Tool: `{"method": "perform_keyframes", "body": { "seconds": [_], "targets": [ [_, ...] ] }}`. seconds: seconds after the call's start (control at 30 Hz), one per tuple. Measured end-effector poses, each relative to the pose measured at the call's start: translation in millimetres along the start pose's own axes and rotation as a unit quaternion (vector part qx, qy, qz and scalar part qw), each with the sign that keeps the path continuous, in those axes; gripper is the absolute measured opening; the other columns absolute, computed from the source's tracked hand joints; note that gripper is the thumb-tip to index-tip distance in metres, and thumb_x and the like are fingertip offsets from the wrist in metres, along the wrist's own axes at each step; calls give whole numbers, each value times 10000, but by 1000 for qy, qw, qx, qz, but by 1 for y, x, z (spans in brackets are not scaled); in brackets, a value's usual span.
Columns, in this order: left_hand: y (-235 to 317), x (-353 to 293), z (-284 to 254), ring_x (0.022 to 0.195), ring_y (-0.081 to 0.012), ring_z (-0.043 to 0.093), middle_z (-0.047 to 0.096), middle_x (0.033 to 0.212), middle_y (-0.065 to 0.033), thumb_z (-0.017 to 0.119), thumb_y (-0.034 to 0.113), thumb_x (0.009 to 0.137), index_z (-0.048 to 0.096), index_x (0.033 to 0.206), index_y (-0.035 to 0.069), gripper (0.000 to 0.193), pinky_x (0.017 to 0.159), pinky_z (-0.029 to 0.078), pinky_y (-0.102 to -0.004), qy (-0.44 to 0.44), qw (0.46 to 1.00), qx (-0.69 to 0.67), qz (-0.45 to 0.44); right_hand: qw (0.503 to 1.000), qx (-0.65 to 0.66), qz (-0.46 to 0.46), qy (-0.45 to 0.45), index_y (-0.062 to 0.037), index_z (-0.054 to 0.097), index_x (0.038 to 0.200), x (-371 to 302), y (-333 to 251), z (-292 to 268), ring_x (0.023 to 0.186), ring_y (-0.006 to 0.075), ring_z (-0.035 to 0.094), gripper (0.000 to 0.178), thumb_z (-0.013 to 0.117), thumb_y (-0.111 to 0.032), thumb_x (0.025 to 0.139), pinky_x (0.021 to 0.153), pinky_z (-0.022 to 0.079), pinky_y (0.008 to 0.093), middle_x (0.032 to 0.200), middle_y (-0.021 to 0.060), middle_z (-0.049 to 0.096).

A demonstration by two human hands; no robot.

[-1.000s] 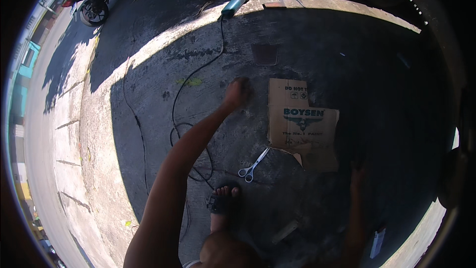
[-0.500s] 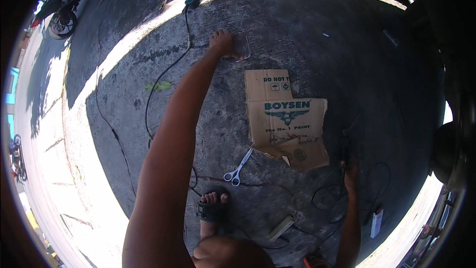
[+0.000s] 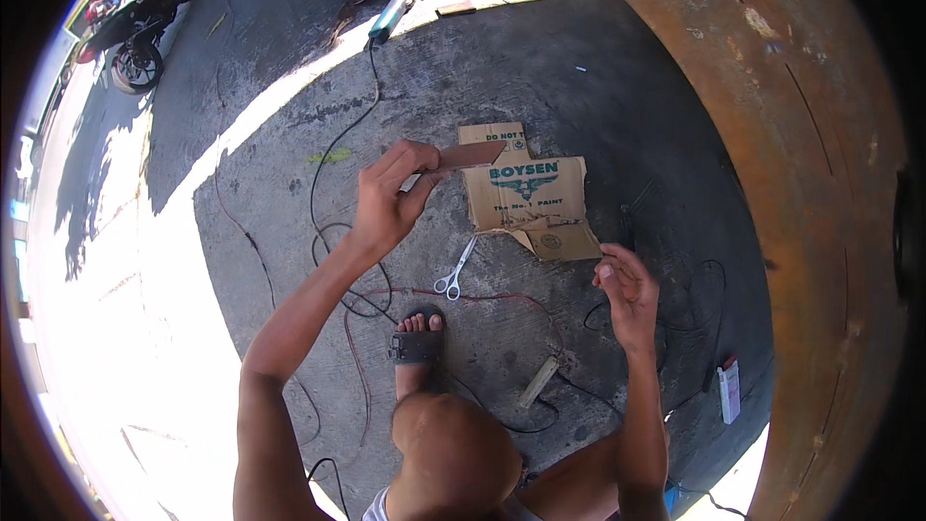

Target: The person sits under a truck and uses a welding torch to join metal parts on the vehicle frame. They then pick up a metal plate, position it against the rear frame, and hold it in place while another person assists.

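My left hand (image 3: 394, 191) is raised above the ground, pinching one end of a thin, flat, brownish rectangular plate (image 3: 473, 155). The plate's far end overlaps the upper part of a torn cardboard piece (image 3: 526, 188) lying on the concrete. My right hand (image 3: 630, 291) hovers near the cardboard's lower right corner, fingers loosely bent and apart, with nothing visible in it. Just beyond it a dark tool (image 3: 627, 229) rests on the floor, its shape hard to make out. White-handled scissors (image 3: 453, 275) lie between the cardboard and my sandalled foot (image 3: 417, 340).
A teal power tool (image 3: 389, 18) lies far off, its black cord (image 3: 340, 138) looping toward me. Near my knee are an extension socket (image 3: 539, 383) and more cables. A white box (image 3: 728, 394) stands at right. A rusty metal beam (image 3: 810, 183) crosses the right side; a motorcycle (image 3: 140, 34) stands far left.
My left hand has lifted from the ground and come nearer, now holding the plate. My right hand has let go of the dark tool and risen. The view has shifted, bringing in the rusty beam.
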State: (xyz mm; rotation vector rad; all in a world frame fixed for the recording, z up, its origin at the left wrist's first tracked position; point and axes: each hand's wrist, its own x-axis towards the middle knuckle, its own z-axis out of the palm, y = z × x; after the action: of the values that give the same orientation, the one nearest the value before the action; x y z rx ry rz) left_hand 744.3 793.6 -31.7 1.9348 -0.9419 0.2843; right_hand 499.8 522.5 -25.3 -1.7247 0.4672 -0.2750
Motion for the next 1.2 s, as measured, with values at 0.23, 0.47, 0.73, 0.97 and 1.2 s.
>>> {"method": "perform_keyframes", "body": {
  "seconds": [0.23,0.47,0.73,0.97,1.2],
  "targets": [
    [203,0,-56,960,-149,703,692,1048,-113,642,103,994,560,1148,10,198,902,605,-312,42,667,-645,-371,957,255,-125,-63,70,536,1351,-36,-177,60,844,77,629,487,673,-226,989,658,501,232,1043,89,680],
    [288,0,-91,1175,-283,646,627,1290,-175,338,545,1070,510,1341,5,629,1004,539,-477,-37,597,-738,-313,953,283,-103,-23,50,590,1286,-73,-240,16,711,38,606,412,680,-194,967,526,443,191,993,48,705],
    [321,-10,-97,1159,-273,620,593,1289,-144,375,532,1060,529,1327,25,594,988,521,-501,-70,572,-766,-283,960,238,-147,-28,28,615,1281,-100,-272,-13,737,27,616,383,673,-188,971,528,449,178,985,34,700],
    [356,-21,-91,1247,-304,574,550,1373,-154,420,432,1075,454,1423,41,524,996,517,-520,-75,614,-732,-285,954,207,-214,41,44,641,1252,-126,-296,-23,732,37,627,367,677,-168,955,542,456,181,989,48,714],
    [383,-27,-83,1282,-321,553,501,1429,-159,390,435,1086,385,1467,43,546,1008,525,-529,-120,615,-718,-303,959,160,-223,70,51,675,1175,-149,-309,-44,628,35,606,370,708,-192,898,483,389,172,859,40,705]
  ]
}}
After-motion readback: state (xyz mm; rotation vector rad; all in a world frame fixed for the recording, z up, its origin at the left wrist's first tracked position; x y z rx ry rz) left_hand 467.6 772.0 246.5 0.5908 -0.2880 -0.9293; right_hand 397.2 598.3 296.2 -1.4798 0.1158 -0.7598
